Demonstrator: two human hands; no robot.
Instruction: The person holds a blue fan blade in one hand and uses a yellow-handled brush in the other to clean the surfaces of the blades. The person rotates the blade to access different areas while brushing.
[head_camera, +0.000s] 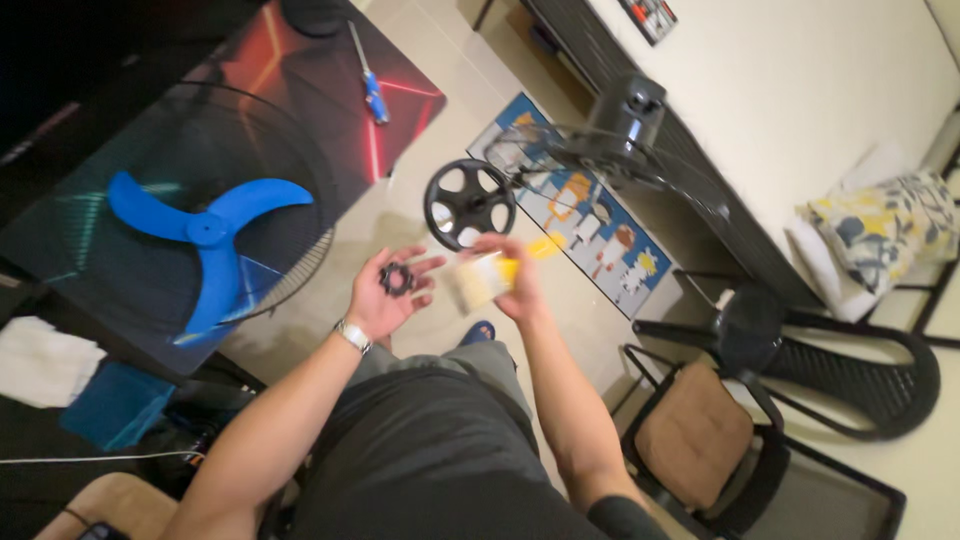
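My left hand (388, 297) lies palm up with a small black ridged ring nut (396, 279) resting in it; a watch sits on that wrist. Close beside it, my right hand (510, 280) grips a blurred yellow and white cloth or sponge (482, 281). Both hands hover above my lap. Beyond them a standing fan (600, 135) without its front grille shows its black hub wheel (469, 203) and motor housing. A blue three-bladed fan blade (205, 235) lies inside a black wire grille (290, 160) on the table at the left.
A blue-handled screwdriver (371, 88) lies on the dark patterned mat (330, 110). A colourful floor mat (590, 220) sits under the fan. Black chairs (760, 340) with a brown cushion (692, 432) stand at the right, a patterned pillow (885, 225) beyond. Folded towels (45, 362) at left.
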